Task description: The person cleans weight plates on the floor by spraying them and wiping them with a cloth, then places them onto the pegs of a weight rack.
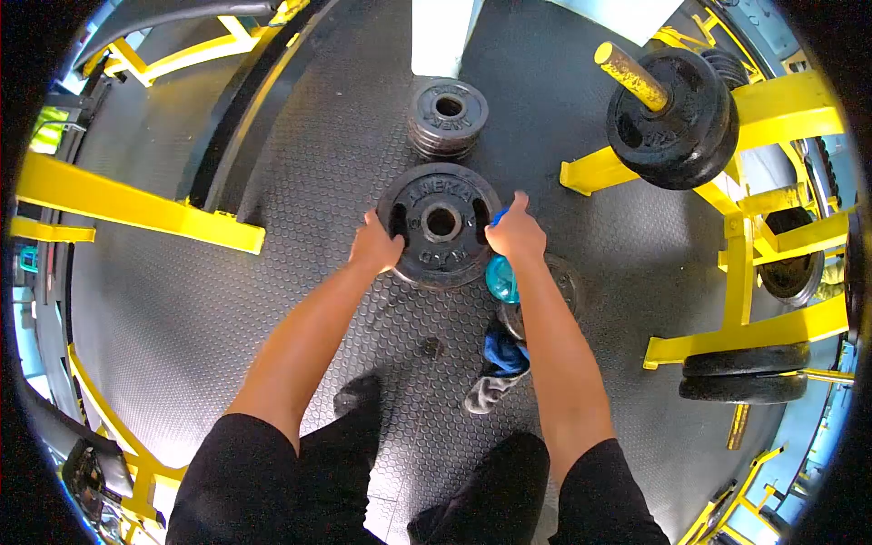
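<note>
A large dark weight plate (442, 263) with raised lettering is in the middle of the view, between my hands. My left hand (376, 243) grips its left rim, fingers at the cut-out. On the opposite rim, my right hand (518, 232) is closed round the edge, its thumb side up. Just beyond the plate stands a stack of smaller plates (448, 127). A turquoise bottle (501, 279) with a blue top shows beside my right wrist, over another plate (565, 282) partly hidden by my forearm.
Blue and grey cloths (502, 354) lie near my feet on the black studded floor. At the right, a yellow rack (740, 272) carries black plates (672, 118). Yellow frame legs (145, 209) reach in from the left. A white post (442, 36) stands at the top.
</note>
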Demonstrator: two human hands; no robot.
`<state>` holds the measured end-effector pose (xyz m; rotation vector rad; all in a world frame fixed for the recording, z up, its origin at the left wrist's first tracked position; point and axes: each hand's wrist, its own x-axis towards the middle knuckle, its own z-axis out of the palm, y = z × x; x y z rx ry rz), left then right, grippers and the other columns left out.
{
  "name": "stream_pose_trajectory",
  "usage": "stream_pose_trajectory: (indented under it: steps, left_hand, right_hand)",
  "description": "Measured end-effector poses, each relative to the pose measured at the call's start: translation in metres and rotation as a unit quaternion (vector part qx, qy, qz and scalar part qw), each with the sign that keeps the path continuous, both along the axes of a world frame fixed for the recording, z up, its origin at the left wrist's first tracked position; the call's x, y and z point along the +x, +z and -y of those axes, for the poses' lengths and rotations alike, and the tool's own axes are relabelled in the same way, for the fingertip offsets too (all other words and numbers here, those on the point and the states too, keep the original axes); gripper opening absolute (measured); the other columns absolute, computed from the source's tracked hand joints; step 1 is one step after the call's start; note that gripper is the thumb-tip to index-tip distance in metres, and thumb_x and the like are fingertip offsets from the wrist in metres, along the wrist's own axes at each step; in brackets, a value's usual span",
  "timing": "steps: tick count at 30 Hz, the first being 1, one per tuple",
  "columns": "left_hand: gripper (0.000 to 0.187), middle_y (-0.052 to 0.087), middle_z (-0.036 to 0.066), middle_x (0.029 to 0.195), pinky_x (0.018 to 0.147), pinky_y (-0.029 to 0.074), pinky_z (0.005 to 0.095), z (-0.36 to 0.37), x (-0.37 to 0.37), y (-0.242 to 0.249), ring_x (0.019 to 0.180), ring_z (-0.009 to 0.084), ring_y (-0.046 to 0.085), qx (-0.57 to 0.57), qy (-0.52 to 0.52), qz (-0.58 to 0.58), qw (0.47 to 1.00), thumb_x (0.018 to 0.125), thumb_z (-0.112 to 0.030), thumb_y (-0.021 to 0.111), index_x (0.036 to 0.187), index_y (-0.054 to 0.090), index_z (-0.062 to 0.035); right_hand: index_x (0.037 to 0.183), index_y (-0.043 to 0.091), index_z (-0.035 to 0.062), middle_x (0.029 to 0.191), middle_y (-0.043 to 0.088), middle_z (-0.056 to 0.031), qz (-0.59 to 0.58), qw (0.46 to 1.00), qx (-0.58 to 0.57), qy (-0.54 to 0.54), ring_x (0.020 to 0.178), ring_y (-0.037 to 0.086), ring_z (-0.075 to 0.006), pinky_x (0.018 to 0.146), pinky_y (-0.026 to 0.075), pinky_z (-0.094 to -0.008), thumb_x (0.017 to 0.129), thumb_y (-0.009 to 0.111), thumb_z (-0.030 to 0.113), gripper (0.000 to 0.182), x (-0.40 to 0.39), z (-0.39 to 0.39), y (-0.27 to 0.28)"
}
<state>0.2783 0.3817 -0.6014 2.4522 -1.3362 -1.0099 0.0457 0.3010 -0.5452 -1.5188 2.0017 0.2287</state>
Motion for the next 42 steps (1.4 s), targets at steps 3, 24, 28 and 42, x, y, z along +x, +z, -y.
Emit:
stream_pose_trajectory:
  steps: [3,24,28,42]
  left_hand:
    - [0.083,0.053,0.035,0.125,0.098,0.049,0.0498,0.007,0.004,-0.014,0.115,0.0484,0.057,-0.028,-0.017,0.005,0.999,0.079,-0.03,0.072,0.141,0.027,0.0015]
    - [0.075,0.06,0.035,0.11,0.089,0.052,0.0523,-0.158,0.031,-0.017,0.101,0.0518,0.061,0.053,-0.048,-0.011,0.997,0.075,-0.023,0.075,0.125,0.026,0.0059]
    - [0.076,0.059,0.036,0.11,0.09,0.051,0.0535,-0.183,0.015,0.013,0.106,0.0508,0.06,0.074,-0.086,0.004,0.994,0.075,-0.021,0.076,0.126,0.026,0.0067]
    - [0.068,0.061,0.028,0.123,0.098,0.048,0.0485,-0.161,0.026,-0.031,0.115,0.0419,0.059,0.364,-0.437,0.078,0.819,0.087,-0.038,0.063,0.135,0.044,0.0065]
  right_hand:
    - [0.138,0.041,-0.0009,0.128,0.061,-0.0235,0.001,1.0,0.0,0.01,0.119,0.06,-0.0364,0.098,0.05,-0.0462,0.077,0.076,0.039,0.081,-0.012,0.01,-0.006]
    - [0.124,0.042,0.0012,0.103,0.067,-0.0254,0.043,0.996,-0.031,0.065,0.097,0.066,-0.0419,0.083,0.053,-0.0515,0.081,0.069,0.031,0.059,-0.001,-0.199,-0.012]
    - [0.122,0.041,0.0013,0.102,0.066,-0.0265,0.06,0.997,-0.041,0.003,0.094,0.066,-0.0429,0.081,0.053,-0.0518,0.081,0.069,0.033,0.059,-0.01,-0.259,-0.037]
    - [0.148,0.029,0.0054,0.119,0.057,-0.0287,0.262,0.934,-0.238,0.045,0.107,0.059,-0.047,0.094,0.047,-0.0499,0.081,0.065,0.013,0.077,-0.058,-0.354,-0.004]
